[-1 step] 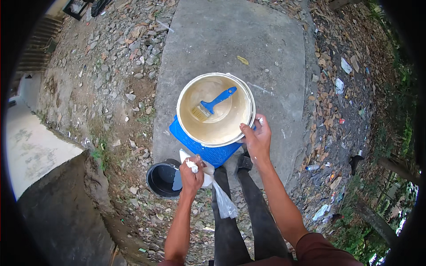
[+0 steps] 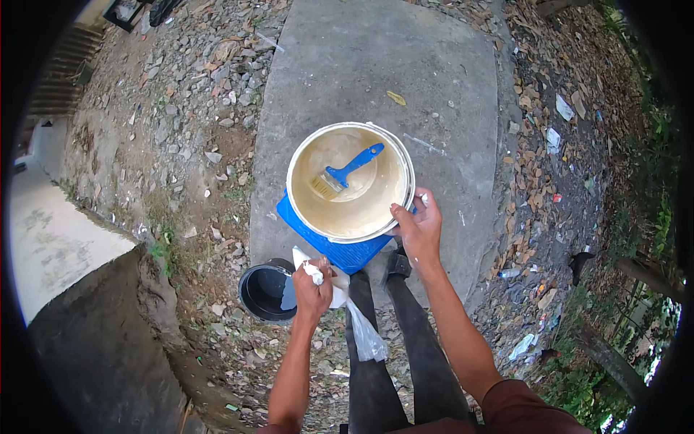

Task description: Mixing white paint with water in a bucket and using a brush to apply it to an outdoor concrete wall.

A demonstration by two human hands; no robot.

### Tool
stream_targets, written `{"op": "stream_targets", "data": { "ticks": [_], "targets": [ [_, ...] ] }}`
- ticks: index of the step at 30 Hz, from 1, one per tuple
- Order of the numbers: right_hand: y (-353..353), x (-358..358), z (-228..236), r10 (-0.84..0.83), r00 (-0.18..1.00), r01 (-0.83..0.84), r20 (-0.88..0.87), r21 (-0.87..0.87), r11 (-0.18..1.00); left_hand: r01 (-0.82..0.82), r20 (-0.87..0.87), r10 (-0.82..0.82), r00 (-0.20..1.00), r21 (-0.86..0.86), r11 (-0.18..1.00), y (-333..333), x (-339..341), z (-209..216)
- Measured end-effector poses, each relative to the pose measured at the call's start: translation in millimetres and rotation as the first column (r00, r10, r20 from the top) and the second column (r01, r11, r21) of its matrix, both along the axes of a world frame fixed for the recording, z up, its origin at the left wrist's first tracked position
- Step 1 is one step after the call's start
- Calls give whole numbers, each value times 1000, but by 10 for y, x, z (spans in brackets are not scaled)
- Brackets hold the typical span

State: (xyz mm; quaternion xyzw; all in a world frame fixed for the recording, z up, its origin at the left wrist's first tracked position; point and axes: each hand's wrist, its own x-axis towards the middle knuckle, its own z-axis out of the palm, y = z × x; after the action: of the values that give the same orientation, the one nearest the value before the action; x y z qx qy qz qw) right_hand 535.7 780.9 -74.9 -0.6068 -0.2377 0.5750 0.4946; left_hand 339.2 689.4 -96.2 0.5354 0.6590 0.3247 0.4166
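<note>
The rough grey concrete slab lies under it all, unchanged. On it, the round cream-coated bucket has slid a touch nearer to me since the earlier frame, its near rim overlapping the ribbed blue plastic stool. My right hand grips the bucket's right side, thumb laid over the pale rim, the other fingers partly hidden outside it. Just left of the stool stands a smooth black pail. My left hand is beside that pail, fingers curled tightly around a crumpled white plastic bag, its clear, wrinkled tail dangling by my leg. Inside the bucket rests the flat paintbrush, blue-handled with pale yellowish bristles.
</note>
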Motion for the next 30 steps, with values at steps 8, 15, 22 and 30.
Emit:
{"op": "stream_targets", "data": {
  "ticks": [8,15,22,30],
  "targets": [
    [-491,-190,69,103,995,-103,-9,-68,992,146,-33,-158,987,-239,960,-360,-91,434],
    [-549,-300,140,76,916,-125,395,101,987,198,-70,-221,973,-241,950,-565,-86,434],
    [91,-550,379,507,510,-803,695,172,571,205,-86,-221,971,-162,965,-446,-108,556],
    [100,-726,-485,148,-360,-883,921,-388,264,121,-54,-144,988,-301,946,-289,-107,670]
  ]
}}
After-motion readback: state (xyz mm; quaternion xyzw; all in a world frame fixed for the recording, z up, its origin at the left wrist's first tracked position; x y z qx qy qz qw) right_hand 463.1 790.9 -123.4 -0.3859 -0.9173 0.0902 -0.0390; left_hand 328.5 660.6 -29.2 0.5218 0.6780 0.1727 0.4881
